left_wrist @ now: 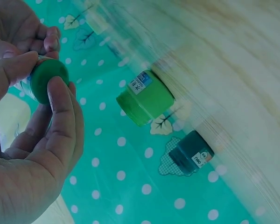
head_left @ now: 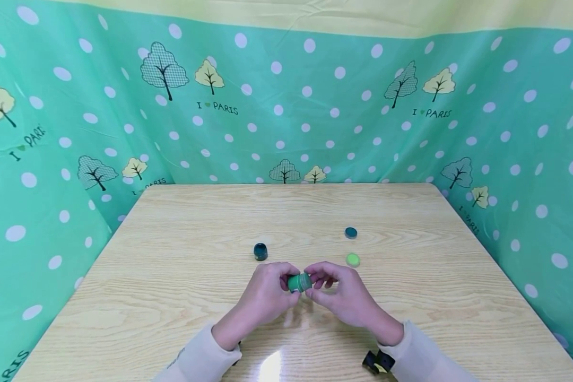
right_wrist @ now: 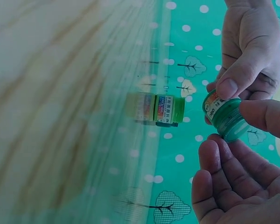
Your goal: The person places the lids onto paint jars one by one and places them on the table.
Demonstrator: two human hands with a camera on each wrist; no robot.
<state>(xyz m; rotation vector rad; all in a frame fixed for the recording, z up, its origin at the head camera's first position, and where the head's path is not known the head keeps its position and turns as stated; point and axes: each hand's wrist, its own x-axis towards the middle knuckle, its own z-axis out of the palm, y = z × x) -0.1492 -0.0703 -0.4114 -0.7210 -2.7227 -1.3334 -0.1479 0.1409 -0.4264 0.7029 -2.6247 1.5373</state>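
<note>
Handling the green paint jar well probably calls for a firm hold on its body and light, even finger pressure at the other end. It lies tilted nearly on its side, so levelling it would guard against a spill should it be open, which I cannot tell. It is held above the worktop, about midway between the side edges, well short of the far edge. The left hand has its grip clamped round the body; the right hand pinches the opposite end.
</note>
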